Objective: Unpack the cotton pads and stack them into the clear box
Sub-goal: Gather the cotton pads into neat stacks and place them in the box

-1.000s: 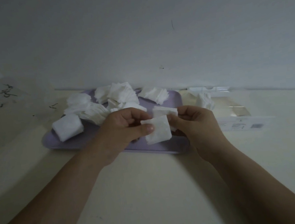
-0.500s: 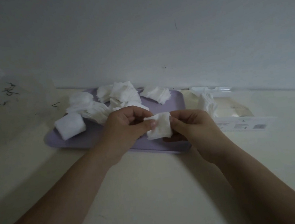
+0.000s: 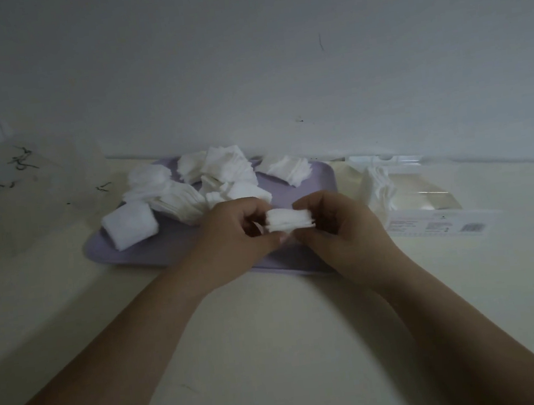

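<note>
I hold a small stack of cotton pads [image 3: 289, 221] edge-on between both hands, my left hand [image 3: 240, 238] pinching 1 end and my right hand [image 3: 338, 230] pinching the other, fingers curled close round it. I seem to be squaring it up before it goes in.

Most of the work looks to be ahead of me. Just beyond my hands and off to their left, loose pads [image 3: 222, 170] lie in untidy heaps on the purple tray [image 3: 316, 180], with 1 neater bundle [image 3: 130, 226] further left. To the right of my grip sits what I take for the clear box [image 3: 423, 184], with only a few pads [image 3: 378, 186] standing at its near end.

A white label [image 3: 437, 222] on it carries print and a barcode-like patch, too small to read. The dark marks on the clear wrapper [image 3: 21, 160] far left are illegible too.
</note>
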A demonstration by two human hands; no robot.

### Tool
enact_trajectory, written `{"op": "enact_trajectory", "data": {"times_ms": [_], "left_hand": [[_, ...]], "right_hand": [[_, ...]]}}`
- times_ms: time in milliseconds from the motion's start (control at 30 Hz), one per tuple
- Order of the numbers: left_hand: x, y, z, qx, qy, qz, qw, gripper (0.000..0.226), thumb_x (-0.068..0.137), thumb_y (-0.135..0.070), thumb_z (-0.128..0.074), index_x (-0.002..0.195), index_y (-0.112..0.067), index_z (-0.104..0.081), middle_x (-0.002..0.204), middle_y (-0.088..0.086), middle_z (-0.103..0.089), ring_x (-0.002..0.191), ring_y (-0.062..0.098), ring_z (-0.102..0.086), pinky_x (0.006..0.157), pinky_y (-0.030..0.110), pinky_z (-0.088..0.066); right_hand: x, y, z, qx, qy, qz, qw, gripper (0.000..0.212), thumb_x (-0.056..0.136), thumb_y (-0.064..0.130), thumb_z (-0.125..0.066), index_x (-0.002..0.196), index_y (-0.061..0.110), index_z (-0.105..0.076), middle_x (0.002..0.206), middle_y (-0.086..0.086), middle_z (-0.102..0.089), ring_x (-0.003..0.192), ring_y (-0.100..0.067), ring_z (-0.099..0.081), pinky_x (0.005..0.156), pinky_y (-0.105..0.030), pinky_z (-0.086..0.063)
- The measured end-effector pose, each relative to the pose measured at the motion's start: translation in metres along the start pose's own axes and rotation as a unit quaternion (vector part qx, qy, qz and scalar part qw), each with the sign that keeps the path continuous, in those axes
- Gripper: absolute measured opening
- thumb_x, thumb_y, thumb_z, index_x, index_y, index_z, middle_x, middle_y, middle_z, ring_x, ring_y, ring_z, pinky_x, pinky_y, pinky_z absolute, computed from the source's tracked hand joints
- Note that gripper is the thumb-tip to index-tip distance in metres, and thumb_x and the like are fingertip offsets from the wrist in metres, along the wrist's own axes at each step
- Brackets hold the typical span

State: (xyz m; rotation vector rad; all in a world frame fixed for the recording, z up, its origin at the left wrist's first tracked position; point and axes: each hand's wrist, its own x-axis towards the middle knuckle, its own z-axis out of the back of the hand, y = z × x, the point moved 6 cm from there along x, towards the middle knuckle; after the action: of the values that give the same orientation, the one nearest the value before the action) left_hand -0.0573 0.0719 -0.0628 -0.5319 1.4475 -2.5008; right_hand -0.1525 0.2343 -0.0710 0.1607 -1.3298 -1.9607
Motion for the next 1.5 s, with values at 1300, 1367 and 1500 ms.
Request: {"op": "enact_trajectory", "data": {"times_ms": [1300, 1367, 1500], "left_hand": [[0.019, -0.011, 0.040, 0.305, -0.121, -0.133, 0.935, 0.040, 0.081, -0.010, -0.056, 0.117, -0.018, -0.072, 0.117, -0.003, -0.071, 0.108, 0.019, -0.062, 0.096, 0.029, -0.048], [0.026, 0.003, 0.036, 0.320, -0.043, -0.079, 0.943, 0.051, 0.080, -0.014, -0.055, 0.130, -0.021, -0.068, 0.133, 0.002, -0.067, 0.124, 0.026, -0.058, 0.109, 0.034, -0.044], [0.033, 0.014, 0.026, 0.344, 0.016, -0.024, 0.939, 0.054, 0.086, -0.015, -0.062, 0.139, -0.025, -0.062, 0.135, 0.004, -0.064, 0.124, 0.027, -0.058, 0.107, 0.040, -0.047]], "right_hand": [[-0.001, -0.011, 0.008, 0.145, -0.107, -0.138, 0.974, 0.036, 0.091, 0.018, -0.077, 0.125, 0.017, -0.067, 0.097, -0.010, -0.079, 0.088, -0.023, -0.078, 0.079, -0.046, -0.066], [-0.001, -0.012, 0.008, 0.140, -0.113, -0.133, 0.975, 0.036, 0.091, 0.019, -0.077, 0.126, 0.019, -0.067, 0.099, -0.014, -0.077, 0.089, -0.026, -0.077, 0.078, -0.046, -0.066], [-0.002, -0.012, 0.009, 0.113, -0.107, -0.130, 0.979, 0.040, 0.091, 0.025, -0.077, 0.130, 0.018, -0.066, 0.101, -0.006, -0.077, 0.087, -0.021, -0.077, 0.080, -0.045, -0.065]]}}
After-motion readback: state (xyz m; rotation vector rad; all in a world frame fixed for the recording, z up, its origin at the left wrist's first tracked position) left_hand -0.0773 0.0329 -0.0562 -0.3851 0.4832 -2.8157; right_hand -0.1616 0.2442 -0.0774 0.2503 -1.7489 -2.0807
